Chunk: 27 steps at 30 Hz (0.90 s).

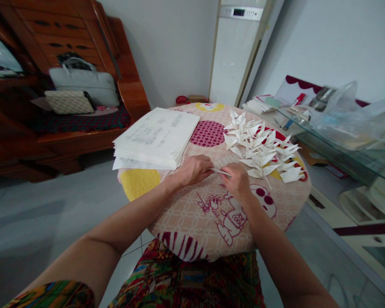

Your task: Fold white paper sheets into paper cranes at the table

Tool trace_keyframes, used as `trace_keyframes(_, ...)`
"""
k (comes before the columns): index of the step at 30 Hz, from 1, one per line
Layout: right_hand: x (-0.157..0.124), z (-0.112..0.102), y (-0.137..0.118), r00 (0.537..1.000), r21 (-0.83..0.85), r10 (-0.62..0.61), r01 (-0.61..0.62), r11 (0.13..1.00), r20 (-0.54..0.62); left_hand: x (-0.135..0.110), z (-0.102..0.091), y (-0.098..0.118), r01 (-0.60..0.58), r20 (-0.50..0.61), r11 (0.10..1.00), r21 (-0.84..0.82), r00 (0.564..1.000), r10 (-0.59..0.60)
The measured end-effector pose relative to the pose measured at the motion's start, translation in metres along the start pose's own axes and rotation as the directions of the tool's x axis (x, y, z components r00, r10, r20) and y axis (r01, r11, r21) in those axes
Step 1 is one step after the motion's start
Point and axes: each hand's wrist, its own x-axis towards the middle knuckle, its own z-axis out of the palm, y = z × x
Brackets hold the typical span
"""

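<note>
Between my two hands, over the middle of the round table, is a small folded piece of white paper (220,171). My left hand (197,170) pinches its left end with the fingers closed. At the other end, my right hand (236,182) grips the paper, fingers curled. The paper's exact folds are too small to make out. Just beyond my right hand lies a pile of folded paper cranes (259,145), white with pointed tips. To the far left of my hands sits a thick stack of printed paper sheets (157,132).
A patterned cloth (186,218) covers the table. At right stands a glass-topped cabinet (340,158) with plastic bags (349,115) and papers. A wooden bench (128,94) holding a grey bag (86,85) is at left. A tall white air conditioner (235,60) stands behind.
</note>
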Motion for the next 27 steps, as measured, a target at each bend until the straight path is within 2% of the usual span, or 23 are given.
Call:
trace_keyframes(2,0.0,0.0,0.0,0.998,-0.07,-0.055,0.052,0.996,-0.038,0.0,0.0,0.003,-0.105,-0.011,0.983,0.15,0.994,0.108)
trace_keyframes(5,-0.004,0.001,-0.001,0.994,-0.07,-0.108,0.11,0.991,0.03,-0.002,0.005,0.007,-0.204,0.059,0.933,0.295,0.979,0.196)
trace_keyframes(8,-0.012,0.002,-0.001,0.977,0.027,-0.161,0.159,0.987,0.138,-0.008,0.015,0.011,-0.294,0.154,0.903,0.315,0.954,0.257)
trace_keyframes(10,-0.017,0.003,0.0,0.962,0.068,-0.201,0.192,0.979,0.185,-0.015,0.021,0.012,-0.309,0.193,0.897,0.316,0.947,0.258)
trace_keyframes(14,-0.024,0.006,0.002,0.925,0.025,-0.286,0.289,0.957,0.25,-0.033,0.019,0.014,-0.226,0.193,0.932,0.283,0.965,0.175)
trace_keyframes(18,-0.026,0.008,0.002,0.901,0.009,-0.345,0.355,0.935,0.265,-0.045,0.013,0.011,-0.194,0.125,0.979,0.069,0.975,0.185)
trace_keyframes(22,-0.025,0.008,0.003,0.938,0.096,-0.286,0.272,0.958,0.194,-0.045,0.014,0.006,-0.102,0.035,0.992,-0.076,0.994,0.105)
trace_keyframes(27,-0.023,0.004,0.004,0.967,0.263,-0.164,0.11,0.959,0.193,-0.039,0.011,0.009,0.023,0.052,0.977,-0.213,0.999,-0.012)
